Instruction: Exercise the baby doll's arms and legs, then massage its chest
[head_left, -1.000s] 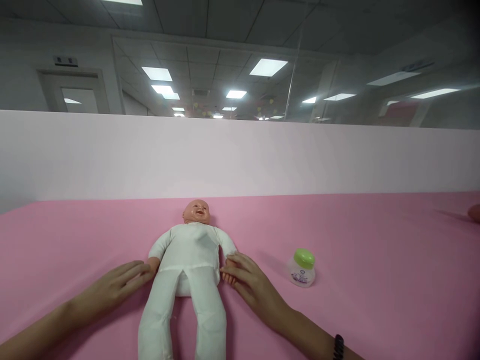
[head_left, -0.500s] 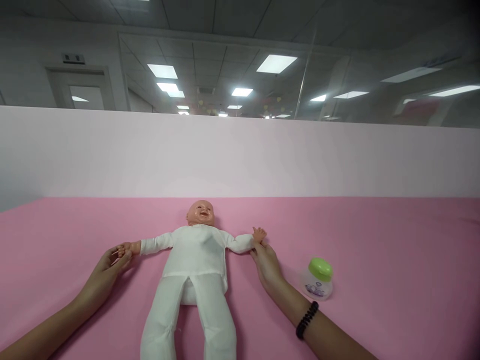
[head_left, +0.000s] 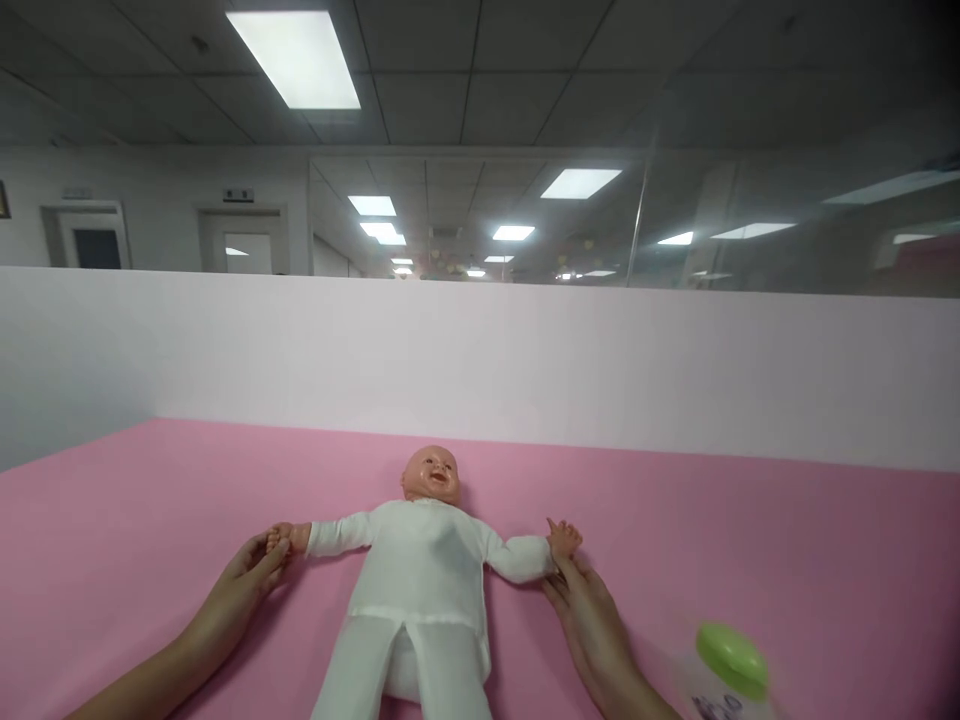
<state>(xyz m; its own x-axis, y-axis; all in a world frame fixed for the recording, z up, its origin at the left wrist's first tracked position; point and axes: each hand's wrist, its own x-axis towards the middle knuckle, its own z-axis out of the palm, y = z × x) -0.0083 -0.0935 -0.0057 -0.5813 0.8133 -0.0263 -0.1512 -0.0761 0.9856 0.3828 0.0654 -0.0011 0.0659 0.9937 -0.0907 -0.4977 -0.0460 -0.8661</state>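
Flanking the doll [head_left: 424, 570], left hand [head_left: 234, 598] grips its hand, right hand [head_left: 598, 625] its wrist: firm-looking holds, soft, likely light body!

White partition [head_left: 480, 360] spans the view. Near side: pink mat [head_left: 750, 540], green-lidded jar [head_left: 733, 660] well apart from partition. Beyond: two doors [head_left: 97, 247] toward its left end; ceiling lights [head_left: 304, 62] above it.

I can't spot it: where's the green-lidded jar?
The jar sits lower right in the head view, on the pink surface, right of the right hand.
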